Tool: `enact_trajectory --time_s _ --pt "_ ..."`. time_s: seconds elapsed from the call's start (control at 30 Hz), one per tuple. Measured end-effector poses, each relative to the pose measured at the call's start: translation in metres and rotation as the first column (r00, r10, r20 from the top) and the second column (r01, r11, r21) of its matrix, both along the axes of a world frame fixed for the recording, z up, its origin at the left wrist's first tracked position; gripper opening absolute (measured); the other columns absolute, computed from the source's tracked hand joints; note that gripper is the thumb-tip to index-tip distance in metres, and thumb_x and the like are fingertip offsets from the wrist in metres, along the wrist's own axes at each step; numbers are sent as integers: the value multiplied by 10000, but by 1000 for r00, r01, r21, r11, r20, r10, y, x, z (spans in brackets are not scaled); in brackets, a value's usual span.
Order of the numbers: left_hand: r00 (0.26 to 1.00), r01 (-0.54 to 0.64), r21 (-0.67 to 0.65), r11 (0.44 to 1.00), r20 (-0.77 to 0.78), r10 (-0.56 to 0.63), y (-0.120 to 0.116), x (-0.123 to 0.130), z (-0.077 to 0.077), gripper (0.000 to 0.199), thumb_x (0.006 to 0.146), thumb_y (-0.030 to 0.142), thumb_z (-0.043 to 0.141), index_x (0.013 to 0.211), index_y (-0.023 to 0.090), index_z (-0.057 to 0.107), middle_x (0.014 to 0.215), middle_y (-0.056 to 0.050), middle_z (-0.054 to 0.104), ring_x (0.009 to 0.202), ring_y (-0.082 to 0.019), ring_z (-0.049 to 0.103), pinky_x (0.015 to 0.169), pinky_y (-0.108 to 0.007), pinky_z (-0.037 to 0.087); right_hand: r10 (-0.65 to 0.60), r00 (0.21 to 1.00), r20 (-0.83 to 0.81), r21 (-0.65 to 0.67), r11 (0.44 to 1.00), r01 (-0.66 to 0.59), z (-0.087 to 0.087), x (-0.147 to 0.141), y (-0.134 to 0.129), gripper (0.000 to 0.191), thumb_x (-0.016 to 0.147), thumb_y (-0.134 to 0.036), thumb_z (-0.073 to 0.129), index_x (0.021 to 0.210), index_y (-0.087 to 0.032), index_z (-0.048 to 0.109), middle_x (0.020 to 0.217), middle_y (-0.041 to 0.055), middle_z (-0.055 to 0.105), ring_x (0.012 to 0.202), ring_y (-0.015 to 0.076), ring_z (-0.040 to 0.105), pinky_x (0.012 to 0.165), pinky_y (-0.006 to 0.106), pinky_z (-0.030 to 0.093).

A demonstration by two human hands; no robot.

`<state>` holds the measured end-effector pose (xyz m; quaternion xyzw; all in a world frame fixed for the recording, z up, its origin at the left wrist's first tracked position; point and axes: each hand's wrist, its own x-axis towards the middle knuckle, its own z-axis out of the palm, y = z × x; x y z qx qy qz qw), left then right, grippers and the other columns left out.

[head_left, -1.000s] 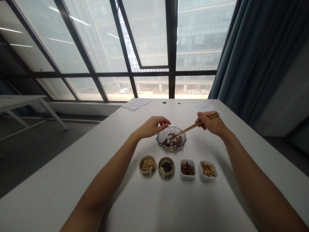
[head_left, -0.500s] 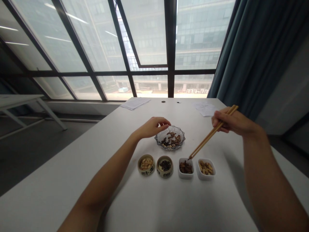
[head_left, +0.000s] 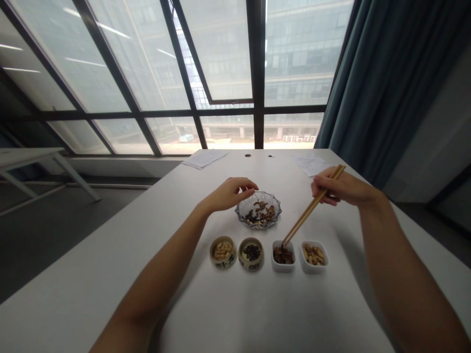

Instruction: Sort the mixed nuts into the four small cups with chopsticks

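My right hand (head_left: pixel 340 187) grips a pair of wooden chopsticks (head_left: pixel 307 212), slanting down to the left. Their tips are at the dark brown dried pieces in a square white dish (head_left: pixel 283 268); whether anything is pinched between them is too small to tell. My left hand (head_left: pixel 232 193) reaches over the upper left rim of a clear scalloped glass bowl (head_left: pixel 275 202), thumb apart from the loosely bent fingers. That bowl contains mixed dark, brown and pale pieces. I cannot tell whether the hand touches its rim.
Left of the dishes stand a round ceramic bowl of peanuts (head_left: pixel 222 265) and another with dark pieces (head_left: pixel 251 267). A second white dish (head_left: pixel 314 269) at the right contains light brown pieces. Papers (head_left: pixel 204 159) lie at the far table edge, with windows and a curtain (head_left: pixel 362 98) beyond.
My right hand has moved left and slightly down. The chopstick tips have gone from the white dish's back rim down to the brown pieces. My left hand stays almost in place.
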<state>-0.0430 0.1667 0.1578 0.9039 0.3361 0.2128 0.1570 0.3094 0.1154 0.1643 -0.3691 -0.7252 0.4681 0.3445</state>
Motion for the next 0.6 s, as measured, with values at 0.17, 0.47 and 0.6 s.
enact_trajectory --time_s 0.17,0.47,0.6 --pt "1000 27 23 999 -11 -27 -14 1 8 372 999 440 497 1145 188 730 985 -64 734 851 -142 628 780 -289 483 -66 994 -87 40 997 70 -3 4 5 493 944 -573 684 744 -126 746 486 47 601 364 103 473 348 220 279" --pt "961 269 25 963 -79 -267 -72 29 19 350 1039 402 454 1201 217 703 1123 -68 720 998 -153 663 908 -290 503 -277 927 -253 160 933 322 -16 -9 26 534 879 -621 739 696 -120 749 501 66 629 356 108 490 341 230 293" --pt "878 470 36 882 -125 -462 -108 54 -9 322 1030 338 457 1182 183 695 1058 -87 727 938 -151 666 876 -280 516 -310 921 -234 180 918 354 -24 -20 33 570 865 -667 724 688 -125 749 496 62 635 351 103 490 331 222 311"
